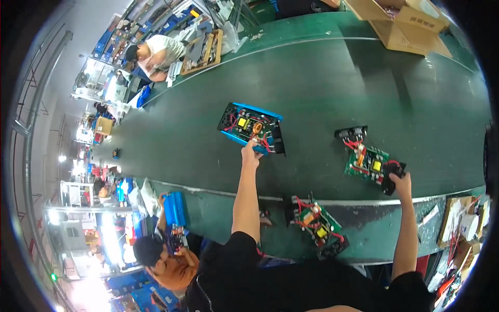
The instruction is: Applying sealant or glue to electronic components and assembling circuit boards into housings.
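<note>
My left hand [251, 154] grips the near edge of a blue open housing [264, 114] over the dark green belt. Inside it lies a green circuit board with a yellow transformer, a copper coil and red wires; black end panels close its two ends. On the right, my right hand [402, 185] has its fingers closed on the black end panel of a bare circuit board [370, 162]. That board has a second black panel [351, 133] hanging off its far end on red wires. Another bare circuit board [316, 221] with black panels lies on the near ledge between my arms.
The conveyor belt [312, 78] runs across in front of me. An open cardboard box [410, 31] stands at the far right. To the left, a co-worker in orange [174, 270] sits by a blue housing [174, 209]. Another person [158, 54] works beyond the belt near a parts tray [208, 54].
</note>
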### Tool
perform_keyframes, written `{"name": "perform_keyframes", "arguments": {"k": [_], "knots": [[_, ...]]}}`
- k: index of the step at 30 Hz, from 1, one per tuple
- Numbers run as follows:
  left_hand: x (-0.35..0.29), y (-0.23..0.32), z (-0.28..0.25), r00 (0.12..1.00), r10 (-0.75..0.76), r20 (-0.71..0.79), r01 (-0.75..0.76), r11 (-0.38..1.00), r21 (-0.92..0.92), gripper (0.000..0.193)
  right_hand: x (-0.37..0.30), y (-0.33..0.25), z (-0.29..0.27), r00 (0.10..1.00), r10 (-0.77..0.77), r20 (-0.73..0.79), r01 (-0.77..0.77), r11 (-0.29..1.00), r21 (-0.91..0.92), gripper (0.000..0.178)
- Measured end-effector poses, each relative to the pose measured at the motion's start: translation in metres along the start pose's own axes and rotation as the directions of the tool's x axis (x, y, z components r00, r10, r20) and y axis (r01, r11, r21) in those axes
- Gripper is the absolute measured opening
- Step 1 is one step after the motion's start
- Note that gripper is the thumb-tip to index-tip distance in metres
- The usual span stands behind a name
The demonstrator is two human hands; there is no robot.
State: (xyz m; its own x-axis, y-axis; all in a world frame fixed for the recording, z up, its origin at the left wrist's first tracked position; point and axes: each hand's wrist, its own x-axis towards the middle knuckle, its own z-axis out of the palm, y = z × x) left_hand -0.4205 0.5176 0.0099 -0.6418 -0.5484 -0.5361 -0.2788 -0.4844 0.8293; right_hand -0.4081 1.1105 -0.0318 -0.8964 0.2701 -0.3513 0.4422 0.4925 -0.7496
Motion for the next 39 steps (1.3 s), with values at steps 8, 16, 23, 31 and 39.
{"name": "perform_keyframes", "arguments": {"k": [8,16,23,31,39], "knots": [[0.15,0.041,0.037,0.995,0.07,-0.065,-0.072,0.997,-0.033,0.023,-0.037,-0.045,0.004,1.0,0.012,0.011,-0.012,0.999,0.049,0.026],[0.28,0.143,0.053,0.987,0.075,-0.143,-0.08,0.996,-0.026,0.055,-0.038,-0.082,0.013,0.997,0.072,0.04,-0.074,0.996,0.051,0.031],[0.311,0.136,0.125,0.986,0.114,0.12,-0.099,0.987,-0.127,0.025,-0.049,-0.073,0.001,0.989,0.151,-0.002,-0.15,0.987,0.059,0.029],[0.228,0.112,0.111,0.947,0.15,0.283,-0.162,0.987,0.019,0.031,-0.051,-0.072,0.007,0.991,0.124,0.056,-0.126,0.991,0.035,0.031],[-0.01,0.019,0.13,0.754,0.028,0.656,-0.587,0.476,0.655,0.022,-0.037,-0.064,0.001,0.888,0.303,0.347,-0.44,0.779,0.446,0.016]]}}
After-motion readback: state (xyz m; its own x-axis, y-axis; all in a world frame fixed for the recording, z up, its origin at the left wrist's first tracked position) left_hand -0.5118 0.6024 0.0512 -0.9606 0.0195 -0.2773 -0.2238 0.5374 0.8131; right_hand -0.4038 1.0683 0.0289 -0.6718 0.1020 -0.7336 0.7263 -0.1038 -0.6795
